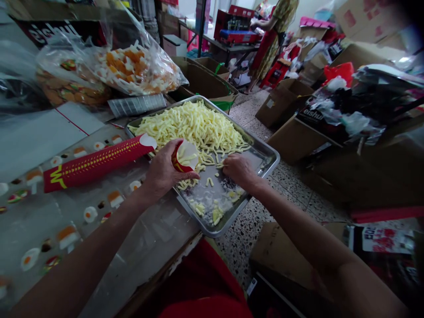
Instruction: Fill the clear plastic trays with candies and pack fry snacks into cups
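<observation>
My left hand (165, 170) is wrapped around a red fry carton (182, 165) with a white inside, its mouth tilted toward the tray. A few pale yellow fries (185, 157) show in the carton. Over the metal tray (228, 229), my right hand (239, 170) has its fingers closed at some fries, with strips showing by the fingertips; how many it holds is hidden. A large heap of fries (198, 123) covers the far part of the tray. Short bits (217, 213) lie at its near corner.
A long red row of nested cartons (99, 161) lies left on the table, over a clear sheet with small food-shaped pieces (91, 214). Filled plastic bags (129, 66) stand behind. Cardboard boxes (288, 104) crowd the floor at right. Another person (273, 35) stands at the back.
</observation>
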{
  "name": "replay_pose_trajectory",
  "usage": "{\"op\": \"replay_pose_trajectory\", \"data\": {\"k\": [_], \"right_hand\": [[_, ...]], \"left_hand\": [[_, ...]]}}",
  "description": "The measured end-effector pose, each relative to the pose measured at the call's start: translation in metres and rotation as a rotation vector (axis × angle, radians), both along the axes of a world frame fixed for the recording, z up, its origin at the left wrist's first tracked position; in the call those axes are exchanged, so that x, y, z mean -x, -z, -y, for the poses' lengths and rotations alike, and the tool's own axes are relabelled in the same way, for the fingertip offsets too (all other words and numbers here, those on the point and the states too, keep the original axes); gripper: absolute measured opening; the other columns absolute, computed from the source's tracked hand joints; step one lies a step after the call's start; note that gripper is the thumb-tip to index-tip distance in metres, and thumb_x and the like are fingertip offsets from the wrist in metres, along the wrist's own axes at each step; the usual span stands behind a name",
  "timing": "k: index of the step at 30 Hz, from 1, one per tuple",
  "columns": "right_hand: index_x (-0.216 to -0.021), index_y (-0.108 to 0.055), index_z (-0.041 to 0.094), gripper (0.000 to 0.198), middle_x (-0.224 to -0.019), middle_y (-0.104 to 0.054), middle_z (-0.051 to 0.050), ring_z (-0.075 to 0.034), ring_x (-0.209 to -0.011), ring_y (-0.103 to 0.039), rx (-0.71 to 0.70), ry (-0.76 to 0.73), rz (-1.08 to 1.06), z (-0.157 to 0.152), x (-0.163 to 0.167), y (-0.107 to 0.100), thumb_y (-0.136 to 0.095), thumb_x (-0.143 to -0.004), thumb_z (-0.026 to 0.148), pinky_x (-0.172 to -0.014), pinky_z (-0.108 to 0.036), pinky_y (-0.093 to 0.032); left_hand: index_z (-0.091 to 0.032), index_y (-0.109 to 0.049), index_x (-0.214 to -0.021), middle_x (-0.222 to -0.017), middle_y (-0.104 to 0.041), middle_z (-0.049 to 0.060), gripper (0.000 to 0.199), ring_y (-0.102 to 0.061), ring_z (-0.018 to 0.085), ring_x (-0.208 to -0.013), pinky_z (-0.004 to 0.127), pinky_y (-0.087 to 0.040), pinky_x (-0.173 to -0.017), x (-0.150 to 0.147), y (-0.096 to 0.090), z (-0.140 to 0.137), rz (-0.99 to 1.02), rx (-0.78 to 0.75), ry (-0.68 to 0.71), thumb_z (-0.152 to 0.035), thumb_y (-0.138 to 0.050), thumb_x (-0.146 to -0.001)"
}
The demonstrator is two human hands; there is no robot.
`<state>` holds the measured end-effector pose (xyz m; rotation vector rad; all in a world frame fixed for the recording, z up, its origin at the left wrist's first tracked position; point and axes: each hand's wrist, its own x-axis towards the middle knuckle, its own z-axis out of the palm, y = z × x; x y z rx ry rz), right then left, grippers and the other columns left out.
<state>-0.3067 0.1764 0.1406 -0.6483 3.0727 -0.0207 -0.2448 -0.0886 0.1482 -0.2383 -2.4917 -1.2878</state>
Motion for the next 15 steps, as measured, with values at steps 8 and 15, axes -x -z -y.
{"op": "replay_pose_trajectory", "data": {"k": [8, 15], "right_hand": [[-0.083, -0.078, 0.021, 0.012, -0.085, -0.075, -0.002, -0.017, -0.078, -0.064, 0.304, -0.155, 0.073, 0.022, -0.038, -0.011, -0.072, -0.074, 0.017, -0.067, -0.026, -0.041], [-0.079, -0.075, 0.018, 0.013, -0.086, -0.074, -0.007, -0.018, -0.076, -0.061, 0.119, -0.222, 0.098, 0.04, -0.045, 0.009, -0.066, -0.075, 0.01, -0.062, -0.028, -0.034]], "left_hand": [[-0.021, -0.056, -0.134, -0.13, -0.066, 0.012, 0.098, -0.063, 0.034, -0.118, 0.044, -0.049, -0.103, -0.025, -0.006, 0.005, 0.139, 0.214, -0.055, -0.064, -0.091, -0.053], [-0.021, -0.056, -0.132, -0.129, -0.065, 0.014, 0.094, -0.061, 0.034, -0.12, 0.041, -0.047, -0.102, -0.034, -0.01, -0.002, 0.216, 0.522, 0.045, -0.06, -0.092, -0.055]]}}
